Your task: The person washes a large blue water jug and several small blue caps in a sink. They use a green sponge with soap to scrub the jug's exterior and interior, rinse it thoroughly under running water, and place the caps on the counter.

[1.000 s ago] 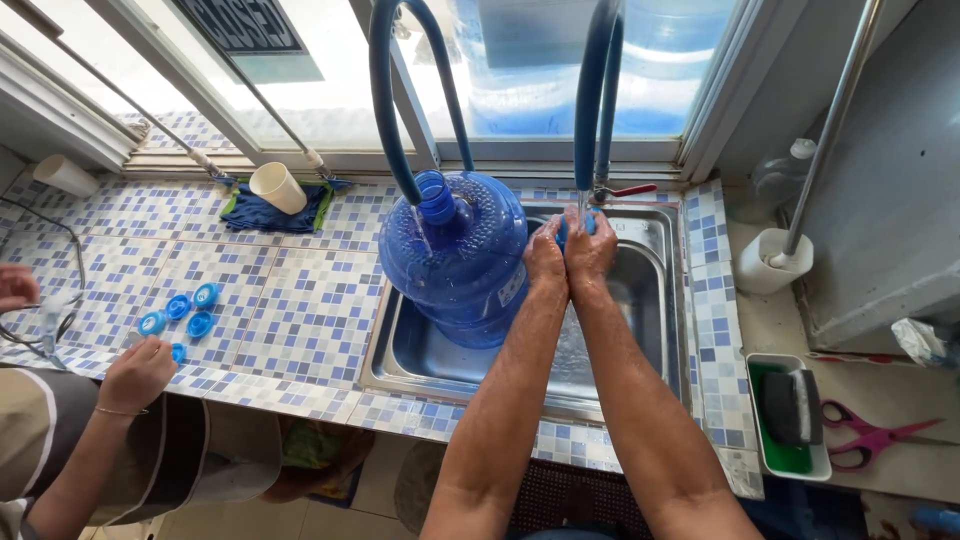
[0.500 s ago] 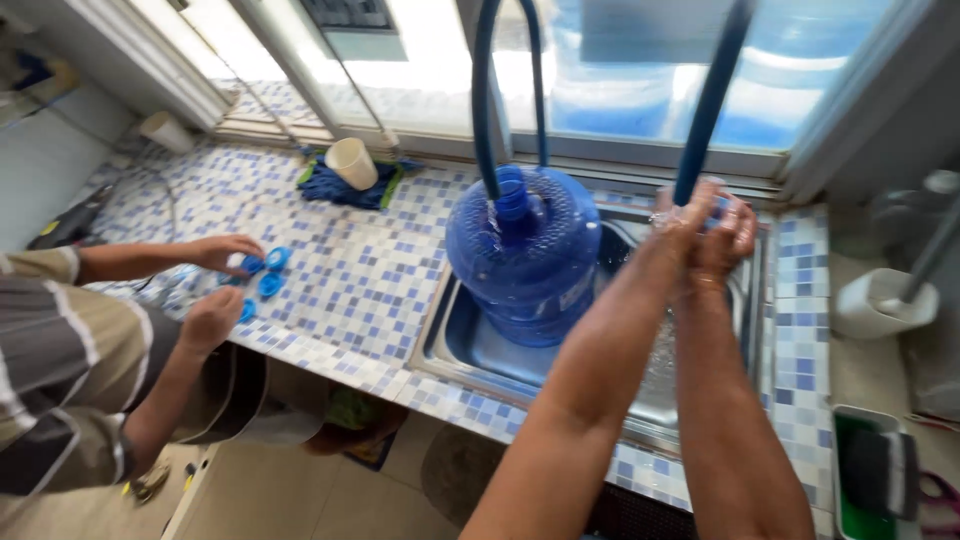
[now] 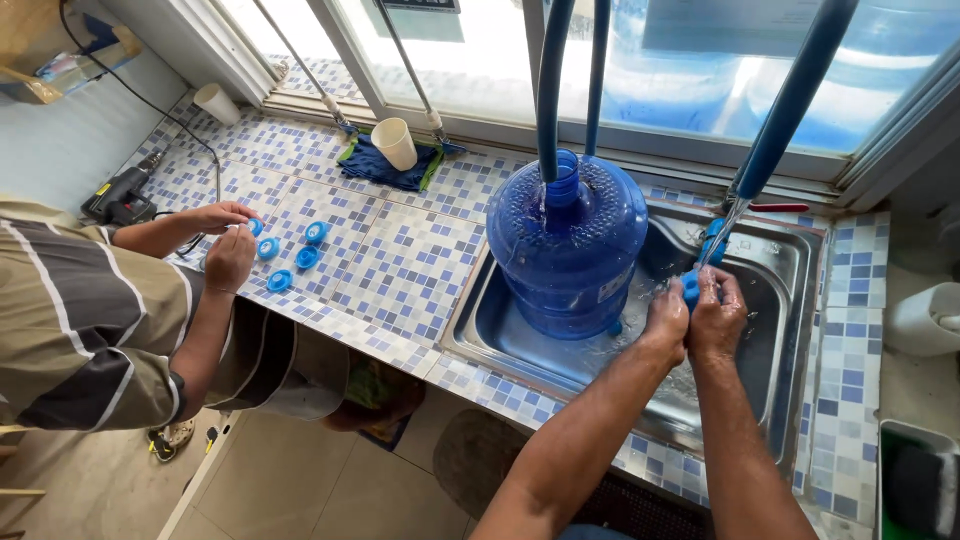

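Over the steel sink (image 3: 770, 400), right of the big blue water jug (image 3: 568, 245), the left hand (image 3: 667, 322) and right hand (image 3: 716, 318) press together, fingers closed around a small blue cap (image 3: 691, 287) that pokes upward between them under the hose's (image 3: 790, 100) stream.

Small blue cap (image 3: 690, 287) mostly covered between left hand (image 3: 667, 322) and right hand (image 3: 717, 315); shape not resolvable. Lower part of large blue water jug (image 3: 567, 245) hidden behind sink wall (image 3: 470, 310). Upper ends of blue hoses (image 3: 553, 90) cut off by top edge. Co-worker in striped shirt (image 3: 80, 320) cropped at left edge. Green tray (image 3: 915, 480) cropped at the bottom right corner.
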